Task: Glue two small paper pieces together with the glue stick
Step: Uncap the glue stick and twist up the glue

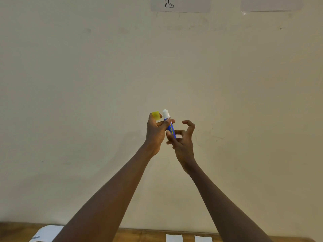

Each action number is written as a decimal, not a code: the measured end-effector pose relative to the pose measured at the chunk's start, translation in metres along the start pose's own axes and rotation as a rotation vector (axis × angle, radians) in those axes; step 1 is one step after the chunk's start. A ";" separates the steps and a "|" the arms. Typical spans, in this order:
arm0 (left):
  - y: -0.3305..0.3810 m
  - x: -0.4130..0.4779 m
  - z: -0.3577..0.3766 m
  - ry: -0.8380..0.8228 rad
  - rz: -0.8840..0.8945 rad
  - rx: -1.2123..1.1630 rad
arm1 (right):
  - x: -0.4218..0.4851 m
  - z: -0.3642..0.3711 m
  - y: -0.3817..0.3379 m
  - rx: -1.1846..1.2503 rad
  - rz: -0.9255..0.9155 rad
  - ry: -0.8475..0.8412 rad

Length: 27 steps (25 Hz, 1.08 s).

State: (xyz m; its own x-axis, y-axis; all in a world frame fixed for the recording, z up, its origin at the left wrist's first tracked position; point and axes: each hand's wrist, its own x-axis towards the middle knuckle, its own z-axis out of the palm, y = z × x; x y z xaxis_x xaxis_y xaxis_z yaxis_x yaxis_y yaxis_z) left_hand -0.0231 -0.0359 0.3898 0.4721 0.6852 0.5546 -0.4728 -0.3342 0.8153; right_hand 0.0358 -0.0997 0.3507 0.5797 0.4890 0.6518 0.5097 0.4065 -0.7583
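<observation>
Item 1. Blue cylindrical plastic glue stick [171, 128] with yellow lettering and a white glue tip exposed. It is uncapped, nearly upright with the tip leaning slightly toward 11 o'clock, and held in the air at the centre of the view, in front of a plain beige wall [87, 84].

Item 2. Small translucent yellow plastic cap [156, 115], off the glue stick and just beside its tip at 9 o'clock. It is tucked in the upper fingers of the left hand.

Item 3. Left hand [155, 132], raised. Its thumb and a finger are clenched round the upper barrel of the glue stick, and the same hand keeps hold of the cap.

Item 4. Right hand [183, 143], at 4 o'clock of the glue stick. Its thumb and middle fingers pinch the bottom end of the barrel; the index finger is curled clear, touching nothing.

Item 5. Two small white rectangular paper pieces [174, 238], [203, 238], lying side by side, apart, on a brown wooden table [139, 235] at 6 o'clock of the view.

Item 6. White printed sheet [46, 233] on the table at 7 o'clock, partly covered by the left forearm.

Item 7. Two white paper sheets fixed to the wall at 12 and 1 o'clock: one with a line drawing of a foot [180, 5], one with no visible marking [271, 4].
</observation>
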 end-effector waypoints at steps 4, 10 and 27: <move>0.003 0.000 0.004 0.006 0.025 0.011 | -0.003 0.000 0.003 -0.102 -0.082 0.093; 0.005 -0.001 0.005 0.000 0.031 0.025 | -0.001 -0.003 0.005 0.009 -0.062 -0.070; 0.005 0.002 -0.004 0.044 0.017 0.076 | 0.001 -0.007 0.004 -0.193 -0.151 0.141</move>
State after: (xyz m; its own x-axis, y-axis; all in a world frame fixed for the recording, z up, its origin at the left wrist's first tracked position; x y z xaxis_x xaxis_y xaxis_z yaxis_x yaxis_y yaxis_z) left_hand -0.0275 -0.0340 0.3941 0.4307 0.7059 0.5623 -0.4217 -0.3934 0.8169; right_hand 0.0427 -0.1032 0.3482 0.5639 0.3161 0.7630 0.7009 0.3054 -0.6445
